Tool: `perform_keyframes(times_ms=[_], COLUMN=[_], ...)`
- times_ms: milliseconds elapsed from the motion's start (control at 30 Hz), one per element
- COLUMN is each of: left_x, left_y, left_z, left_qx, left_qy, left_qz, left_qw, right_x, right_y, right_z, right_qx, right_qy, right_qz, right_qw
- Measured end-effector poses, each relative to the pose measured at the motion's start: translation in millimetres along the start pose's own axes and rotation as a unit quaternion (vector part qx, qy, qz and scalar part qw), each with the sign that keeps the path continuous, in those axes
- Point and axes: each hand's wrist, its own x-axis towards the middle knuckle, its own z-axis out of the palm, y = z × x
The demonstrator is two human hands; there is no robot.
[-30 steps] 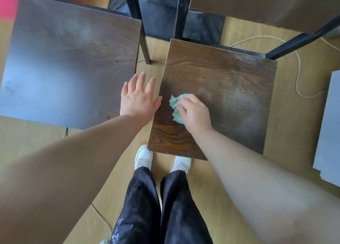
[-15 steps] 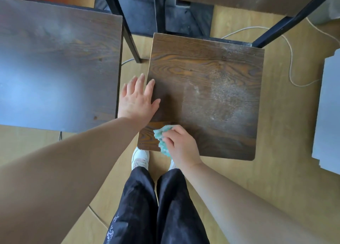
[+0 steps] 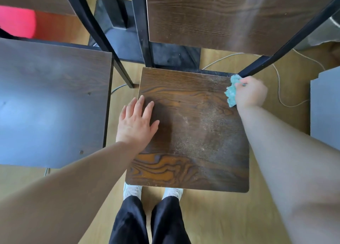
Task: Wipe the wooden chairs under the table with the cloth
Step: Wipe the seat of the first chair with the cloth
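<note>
Both arms reach forward: the left hand (image 3: 137, 121) lies flat, fingers spread, on the wooden chair seat (image 3: 191, 133); the right hand (image 3: 250, 93), slightly blurred, seemingly grips the teal cloth (image 3: 232, 92) at the seat's far right corner.

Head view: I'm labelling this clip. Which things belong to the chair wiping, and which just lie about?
Job: teal cloth, right hand gripping it, left hand resting on the dusty chair seat, neighbouring chair seat.
Lying about: white cable, grey panel, red object.
</note>
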Motion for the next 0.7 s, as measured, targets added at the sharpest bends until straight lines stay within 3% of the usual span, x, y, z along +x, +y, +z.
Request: perform_keyframes(times_ms=[133,400,700], left_x=[1,-10,-30], left_y=[-3,-2,-10], left_z=[3,5,6], left_qx=[0.001,-0.014,-0.007], left_qy=[0.001,-0.007,-0.005], left_qz=[-0.001,-0.007,0.0], left_qw=[1.0,1.0,1.0], right_x=[-3,-54,-118], right_y=[-9,-63,-47], right_z=[15,42,51], right_qx=[0.041,0.034,0.015], right_qy=[-0.011,-0.116,-0.166], right_qz=[0.019,-0.189,-0.298], right_qw=[0.999,0.975,0.94])
